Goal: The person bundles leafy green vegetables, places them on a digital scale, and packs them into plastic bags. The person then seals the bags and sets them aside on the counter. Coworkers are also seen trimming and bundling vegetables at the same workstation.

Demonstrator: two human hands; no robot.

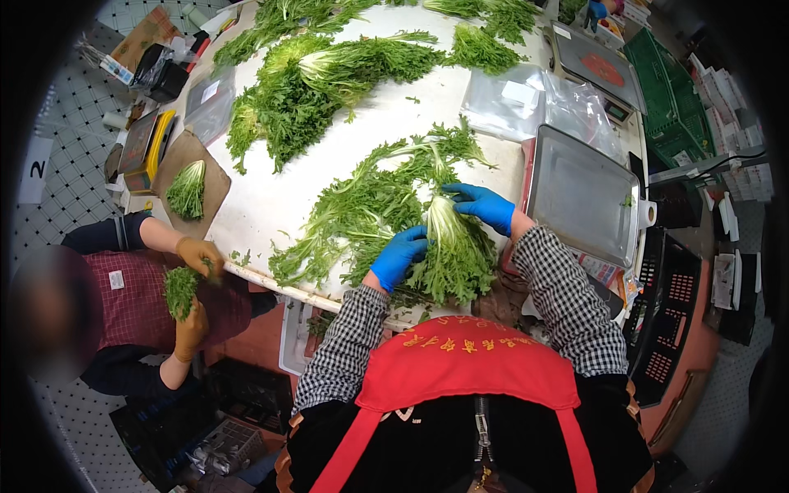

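Note:
A leafy bunch of frisée-like greens (456, 265) lies in front of me on the white table, its pale stem base turned away from me. My blue-gloved left hand (402, 256) grips the left side of this bunch, with the fingertips partly hidden in the leaves. At the upper right of the stem base, my blue-gloved right hand (484, 204) holds the bunch with bent fingers. Loose sprigs of the same greens (363, 209) spread beneath and to the left of both hands.
A larger pile of greens (327, 80) sits farther back. Weighing scales (582, 191) and plastic bags (511, 101) stand to the right. At left, a co-worker's gloved hands (196, 296) hold a small bunch near the table edge (277, 283). Green crates (669, 105) stand beyond the table.

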